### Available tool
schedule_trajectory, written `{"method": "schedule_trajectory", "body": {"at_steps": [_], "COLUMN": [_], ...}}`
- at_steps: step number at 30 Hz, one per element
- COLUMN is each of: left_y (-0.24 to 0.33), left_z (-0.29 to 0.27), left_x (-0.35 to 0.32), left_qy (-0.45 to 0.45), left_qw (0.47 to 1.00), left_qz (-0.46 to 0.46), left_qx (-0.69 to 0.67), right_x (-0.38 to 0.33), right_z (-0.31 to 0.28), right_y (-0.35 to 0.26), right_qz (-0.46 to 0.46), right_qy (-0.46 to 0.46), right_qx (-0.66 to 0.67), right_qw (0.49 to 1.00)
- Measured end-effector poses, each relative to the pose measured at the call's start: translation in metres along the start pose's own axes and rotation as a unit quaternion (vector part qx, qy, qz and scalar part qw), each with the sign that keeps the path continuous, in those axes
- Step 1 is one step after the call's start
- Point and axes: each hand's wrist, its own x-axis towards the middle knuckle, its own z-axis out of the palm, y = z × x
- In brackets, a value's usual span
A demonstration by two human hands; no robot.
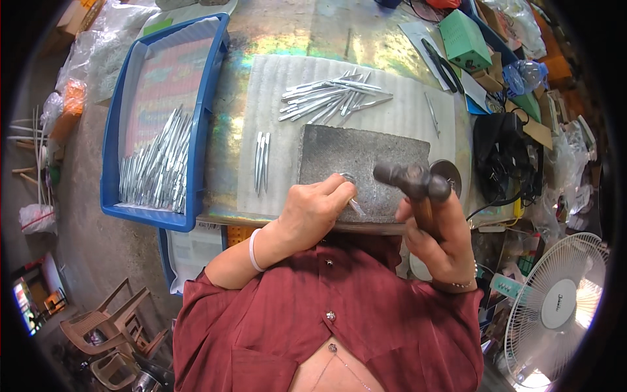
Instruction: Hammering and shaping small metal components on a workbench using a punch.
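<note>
At the block (366, 144), I have the left hand (317, 206) pinching a metal piece (357, 208), the right hand (444, 245) closed round a hammer (416, 178).

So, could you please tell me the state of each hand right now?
Left hand: closed, holding a shiny metal piece at the grey block.
Right hand: closed around the handle of a hammer.

Bright overall, soft shadows. Rainbow glare on tabletop (294, 36), 12 o'clock; metal pieces (313, 101) glint. Blown-out patches by white fan (558, 304), 4 o'clock. Fisheye bows blue tray (147, 217), 10 o'clock; corners black. Centre fairly sharp, rim softer.
</note>
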Motion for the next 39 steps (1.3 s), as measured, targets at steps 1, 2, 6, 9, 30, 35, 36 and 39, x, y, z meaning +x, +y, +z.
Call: {"method": "schedule_trajectory", "body": {"at_steps": [1, 2, 6, 9, 30, 35, 36, 39], "left_y": [0.000, 0.000, -0.001, -0.002, -0.001, -0.001, -0.001, -0.002], "left_z": [0.000, 0.000, -0.003, -0.002, -0.003, -0.003, -0.003, -0.004], "left_x": [0.000, 0.001, 0.001, 0.002, 0.005, 0.006, 0.005, 0.005], "left_qy": [0.002, 0.008, 0.001, 0.005, -0.001, 0.002, -0.004, -0.001], "left_qw": [1.000, 1.000, 1.000, 1.000, 0.999, 0.999, 0.999, 0.999], "left_qz": [0.000, 0.000, -0.012, -0.011, -0.008, -0.001, -0.002, 0.000], "left_qx": [0.000, -0.005, -0.016, 0.008, -0.034, -0.035, -0.033, -0.032], "right_x": [-0.006, -0.008, -0.002, -0.004, -0.011, -0.012, -0.012, -0.011], "right_z": [-0.006, -0.009, -0.010, -0.009, -0.005, -0.003, -0.003, -0.002], "right_y": [-0.004, -0.008, -0.019, -0.020, -0.017, -0.015, -0.016, -0.018], "right_qz": [0.005, 0.011, -0.087, -0.130, -0.197, -0.190, -0.189, -0.207], "right_qy": [-0.038, -0.075, -0.120, -0.084, -0.057, -0.068, -0.066, -0.048], "right_qx": [-0.008, -0.015, -0.171, -0.226, -0.312, -0.325, -0.333, -0.344], "right_qw": [0.999, 0.997, 0.974, 0.962, 0.928, 0.924, 0.922, 0.914]}}
